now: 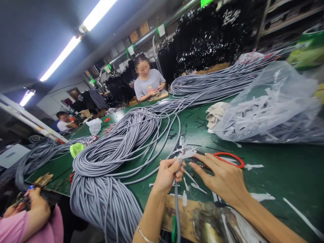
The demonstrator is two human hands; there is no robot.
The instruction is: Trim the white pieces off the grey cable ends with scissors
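From where I stand, the left hand [167, 172] is closed around a gray cable [177, 206], just below its stripped end, thumb on the near face. The cable hangs down from that fist toward the near edge of the green table [280, 179], and its end points away to the far side, with white strips [189, 153] and a bit of red splayed out at the top. A thin bracelet [142, 234] circles the left wrist.

The right hand [224, 177] is just to the right, palm down, thumb and forefinger apart, the forefinger reaching close to the strips. Scissors with a red handle [239, 161] lie right behind it; I cannot tell whether the other fingers hold them.

White scraps [198, 188] are strewn about both hands, and a stained board [170, 214] sits near, beneath the cable. Short black pieces [173, 136] lie farther off. To the right there's a clear bag [283, 79] full of white scraps, with a pale cloth [215, 114] against its left side. Left of the hands, a great coil of cables [101, 153] spills over the near edge, a lime basket [76, 149] beside it. A co-worker in a gray shirt [149, 82] sits across the table, hands together; near left, someone in pink [15, 227] has both hands low.
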